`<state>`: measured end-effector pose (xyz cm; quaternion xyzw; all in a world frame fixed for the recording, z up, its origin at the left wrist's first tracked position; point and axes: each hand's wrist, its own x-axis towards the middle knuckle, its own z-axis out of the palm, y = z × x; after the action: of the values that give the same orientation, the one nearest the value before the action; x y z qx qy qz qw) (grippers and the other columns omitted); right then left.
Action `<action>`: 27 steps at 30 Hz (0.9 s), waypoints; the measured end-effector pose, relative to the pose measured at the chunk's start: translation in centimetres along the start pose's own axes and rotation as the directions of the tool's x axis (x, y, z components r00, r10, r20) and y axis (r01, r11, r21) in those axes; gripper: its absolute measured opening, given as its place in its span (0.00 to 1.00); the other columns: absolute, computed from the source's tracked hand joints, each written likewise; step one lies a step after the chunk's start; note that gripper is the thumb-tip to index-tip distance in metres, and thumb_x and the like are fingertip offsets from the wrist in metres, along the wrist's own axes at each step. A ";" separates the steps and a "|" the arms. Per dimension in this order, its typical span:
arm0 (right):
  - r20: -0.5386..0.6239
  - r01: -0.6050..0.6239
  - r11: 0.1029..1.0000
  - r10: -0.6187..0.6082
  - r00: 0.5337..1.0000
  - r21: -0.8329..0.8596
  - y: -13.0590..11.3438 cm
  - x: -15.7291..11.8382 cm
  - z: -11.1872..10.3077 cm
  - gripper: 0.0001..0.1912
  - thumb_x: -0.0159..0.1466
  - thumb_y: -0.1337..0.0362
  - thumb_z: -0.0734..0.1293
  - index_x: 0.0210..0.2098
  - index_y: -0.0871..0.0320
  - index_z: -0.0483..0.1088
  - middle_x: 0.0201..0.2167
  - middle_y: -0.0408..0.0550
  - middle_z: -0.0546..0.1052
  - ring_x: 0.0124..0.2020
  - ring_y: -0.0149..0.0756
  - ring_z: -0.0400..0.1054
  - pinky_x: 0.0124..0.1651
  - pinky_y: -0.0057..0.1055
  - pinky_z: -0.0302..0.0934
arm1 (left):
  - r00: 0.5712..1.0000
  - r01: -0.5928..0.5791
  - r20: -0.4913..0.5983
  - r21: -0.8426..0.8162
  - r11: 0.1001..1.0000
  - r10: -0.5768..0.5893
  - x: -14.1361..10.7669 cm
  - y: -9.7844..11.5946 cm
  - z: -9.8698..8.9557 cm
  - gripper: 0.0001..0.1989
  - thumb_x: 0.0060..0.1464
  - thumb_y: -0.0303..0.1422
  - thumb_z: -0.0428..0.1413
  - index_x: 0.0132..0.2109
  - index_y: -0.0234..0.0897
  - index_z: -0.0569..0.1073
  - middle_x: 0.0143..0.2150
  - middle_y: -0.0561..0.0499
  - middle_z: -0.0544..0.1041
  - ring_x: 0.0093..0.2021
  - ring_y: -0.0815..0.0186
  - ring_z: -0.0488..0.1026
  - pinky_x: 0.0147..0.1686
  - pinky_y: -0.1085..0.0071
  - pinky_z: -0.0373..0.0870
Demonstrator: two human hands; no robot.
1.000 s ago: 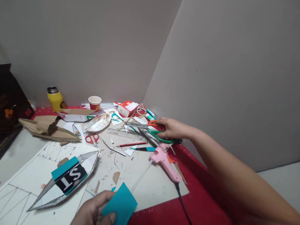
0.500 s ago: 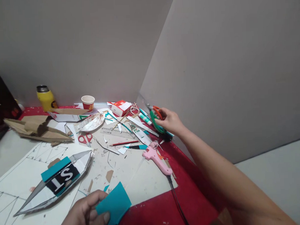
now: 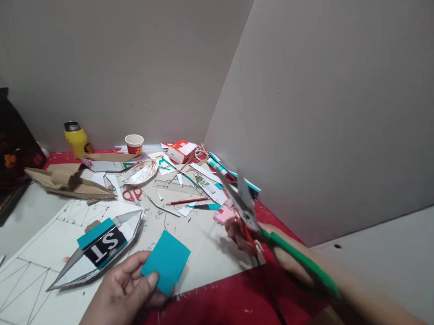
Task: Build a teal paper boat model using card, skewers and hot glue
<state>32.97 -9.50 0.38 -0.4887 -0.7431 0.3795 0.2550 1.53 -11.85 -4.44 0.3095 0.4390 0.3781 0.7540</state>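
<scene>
Between the thumb and fingers of my left hand [image 3: 130, 283] is a teal piece of card [image 3: 167, 263], held near the table's front. My right hand [image 3: 282, 253] grips a pair of scissors [image 3: 250, 211] with one green and one orange handle; their blades are parted and point up and away. Motion blurs this hand, and the handles cover part of it. Behind the scissors lies a pink glue gun [image 3: 224, 212], partly hidden. Left of the card rests a grey-white paper boat [image 3: 69, 272] with a teal and black cover lettered "ST".
A brown cardboard boat [image 3: 67, 183], red-handled scissors [image 3: 132, 195], a red pencil [image 3: 188, 201] and a clear ruler [image 3: 175, 186] lie among paper scraps. Farther back stand a yellow bottle [image 3: 76, 141] and a paper cup [image 3: 134, 145]. Walls [image 3: 325, 105] bound the back and right.
My right hand has brought the green-and-orange scissors from the back right toward me, over the glue gun. The teal card has risen slightly in my left hand. The view has shifted a little left.
</scene>
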 end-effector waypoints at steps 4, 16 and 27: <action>0.099 -0.017 0.973 0.040 0.994 -0.228 -1.0 -2.8 0.0 0.28 0.59 0.43 0.64 0.50 0.57 0.69 0.38 0.54 0.75 0.37 0.43 0.71 0.40 0.36 0.68 | 0.990 -0.032 -0.133 0.058 0.998 0.039 -0.9 1.8 -0.1 0.24 0.45 0.41 0.67 0.50 0.41 0.74 0.37 0.52 0.82 0.32 0.66 0.79 0.34 0.77 0.75; 0.323 -0.014 0.933 0.139 0.936 -0.360 -4.6 -1.0 2.3 0.27 0.60 0.41 0.61 0.40 0.58 0.74 0.35 0.55 0.77 0.36 0.45 0.71 0.41 0.41 0.65 | 0.979 -0.144 -0.137 0.065 0.988 0.151 -1.6 3.1 0.2 0.20 0.52 0.37 0.63 0.53 0.43 0.74 0.46 0.51 0.81 0.39 0.68 0.79 0.43 0.78 0.75; 0.369 0.041 0.954 0.074 0.927 -0.296 -5.1 0.0 4.4 0.16 0.58 0.55 0.67 0.42 0.58 0.73 0.30 0.46 0.75 0.31 0.36 0.67 0.35 0.28 0.61 | 0.977 -0.163 -0.132 0.037 0.986 0.167 -2.0 3.6 0.9 0.21 0.46 0.36 0.67 0.49 0.41 0.77 0.39 0.50 0.83 0.33 0.69 0.79 0.35 0.79 0.76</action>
<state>26.95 -12.04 1.93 -0.4461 -0.8225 0.3516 0.0280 0.61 -11.73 -0.36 0.3284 0.4664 0.4537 0.6846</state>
